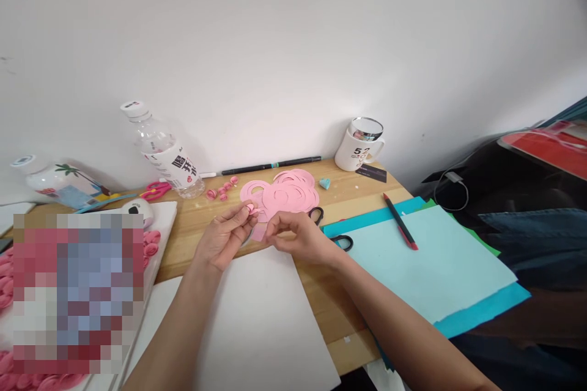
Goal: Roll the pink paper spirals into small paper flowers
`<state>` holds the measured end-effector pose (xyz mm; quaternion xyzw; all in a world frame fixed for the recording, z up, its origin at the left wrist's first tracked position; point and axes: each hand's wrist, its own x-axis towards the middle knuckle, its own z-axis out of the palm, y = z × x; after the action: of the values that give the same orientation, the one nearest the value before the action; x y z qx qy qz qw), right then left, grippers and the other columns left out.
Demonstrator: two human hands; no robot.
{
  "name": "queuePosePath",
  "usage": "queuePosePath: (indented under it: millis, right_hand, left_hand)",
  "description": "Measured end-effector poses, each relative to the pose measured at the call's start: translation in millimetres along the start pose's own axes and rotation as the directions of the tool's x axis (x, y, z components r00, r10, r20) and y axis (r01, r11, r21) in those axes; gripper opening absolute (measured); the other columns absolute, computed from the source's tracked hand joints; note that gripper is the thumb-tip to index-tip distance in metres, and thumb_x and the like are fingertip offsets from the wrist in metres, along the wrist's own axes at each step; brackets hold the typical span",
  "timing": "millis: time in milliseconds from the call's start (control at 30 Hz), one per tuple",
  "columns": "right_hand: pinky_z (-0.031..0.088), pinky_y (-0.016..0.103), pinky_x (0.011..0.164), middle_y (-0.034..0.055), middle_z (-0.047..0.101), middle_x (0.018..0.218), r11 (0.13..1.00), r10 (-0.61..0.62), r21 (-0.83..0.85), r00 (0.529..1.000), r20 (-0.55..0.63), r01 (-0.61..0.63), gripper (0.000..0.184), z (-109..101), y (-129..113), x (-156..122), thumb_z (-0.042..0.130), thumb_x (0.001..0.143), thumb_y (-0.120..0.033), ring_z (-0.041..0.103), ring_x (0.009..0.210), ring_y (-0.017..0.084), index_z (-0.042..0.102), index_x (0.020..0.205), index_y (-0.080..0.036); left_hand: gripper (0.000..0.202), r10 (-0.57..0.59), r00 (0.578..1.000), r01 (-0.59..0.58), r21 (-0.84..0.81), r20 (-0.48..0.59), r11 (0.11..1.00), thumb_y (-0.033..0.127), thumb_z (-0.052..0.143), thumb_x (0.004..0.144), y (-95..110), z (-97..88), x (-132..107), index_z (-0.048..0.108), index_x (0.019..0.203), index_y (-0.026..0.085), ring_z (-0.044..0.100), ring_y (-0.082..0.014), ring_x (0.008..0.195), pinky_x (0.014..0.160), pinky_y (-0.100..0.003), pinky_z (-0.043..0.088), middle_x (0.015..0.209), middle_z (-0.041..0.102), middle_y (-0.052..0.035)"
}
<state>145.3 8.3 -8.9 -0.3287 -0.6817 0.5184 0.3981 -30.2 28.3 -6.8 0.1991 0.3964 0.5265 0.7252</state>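
Note:
My left hand [224, 233] pinches a small pink paper coil [252, 210] between thumb and fingers, with a short loose end pointing right. Close beside it, my right hand [300, 237] is closed, thumb and fingertips together; whatever they pinch is hidden. Just beyond both hands lies a pile of pink paper spirals [293, 192]. Several finished pink coils [224, 188] sit to the left of the pile. Black scissor handles [343, 242] show beside my right wrist, the rest of the scissors covered. White paper [261, 324] lies below my forearms.
A plastic bottle [167, 156] and pink scissors [156, 190] stand left; a white mug [358, 148] is at the back right. Blue paper sheets [426, 263] carry a pen [400, 222]. A long black pen [270, 165] lies along the wall. A blurred-out board edged with pink coils [151, 244] is left.

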Motion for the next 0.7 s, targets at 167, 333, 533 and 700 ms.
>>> queuePosePath:
  millis: [167,333,533,700]
  right_hand:
    - [0.050,0.025,0.061,0.0016,0.062,0.071,0.895,-0.346,-0.391,0.888,-0.302,0.216,0.006,3.8,15.0,4.5,0.060,0.077,-0.023,0.059,0.064,0.012,0.057,0.078,-0.018]
    - [0.049,0.023,0.060,0.0051,0.063,0.080,0.705,-0.579,-0.616,0.787,-0.212,0.353,0.006,2.9,23.7,6.6,0.056,0.083,-0.020,0.060,0.072,0.013,0.062,0.085,-0.019]
    - [0.043,0.020,0.053,0.0041,0.063,0.080,0.618,-0.569,-0.733,0.805,-0.168,0.284,0.014,3.2,24.5,4.1,0.050,0.087,-0.020,0.060,0.069,0.011,0.063,0.084,-0.020]
    - [0.042,0.019,0.052,0.0041,0.062,0.080,0.606,-0.572,-0.747,0.802,-0.170,0.274,0.013,2.3,24.5,4.4,0.049,0.088,-0.020,0.059,0.069,0.010,0.062,0.085,-0.020]
  left_hand:
    - [0.010,-0.041,0.995,0.036,0.056,0.095,0.998,0.007,0.072,0.064,-3.4,1.7,-2.6,0.072,0.074,0.009,0.064,-0.0118,0.072,0.071,-0.019,0.052,0.078,0.071,-0.0070]
    - [0.007,-0.074,0.990,0.062,0.099,0.119,0.993,0.010,0.072,0.065,-6.4,2.7,-3.8,0.072,0.072,0.010,0.062,-0.0112,0.073,0.071,-0.020,0.051,0.080,0.070,-0.0070]
    - [0.010,-0.087,0.987,0.069,0.134,0.134,0.989,0.012,0.072,0.066,-8.3,3.7,-3.4,0.072,0.076,0.010,0.061,-0.0105,0.075,0.070,-0.019,0.051,0.081,0.070,-0.0069]
    - [0.014,-0.078,0.991,0.063,0.135,0.112,0.989,0.012,0.073,0.065,-9.9,7.2,-4.8,0.072,0.078,0.012,0.061,-0.0115,0.075,0.070,-0.021,0.050,0.079,0.069,-0.0059]
